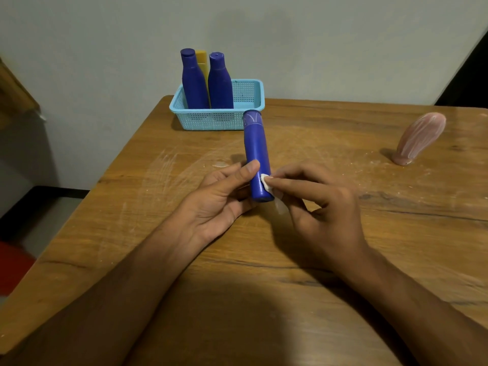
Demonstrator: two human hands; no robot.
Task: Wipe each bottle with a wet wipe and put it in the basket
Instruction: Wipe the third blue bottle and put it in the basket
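My left hand (219, 196) grips a slim blue bottle (256, 151) near its base, thumb on top, with the cap end pointing away toward the basket. My right hand (324, 207) pinches a small white wet wipe (266, 182) against the bottle's right side near the base. A light blue mesh basket (248, 99) stands at the table's far edge. Two dark blue bottles (194, 80) (220, 81) and a yellow bottle (202, 62) stand upright in its left half.
A pink bottle (420, 137) stands tilted on the wooden table (369, 233) at the far right. The table's left edge drops to a floor with a red object (13, 270). A pale wall rises behind the basket.
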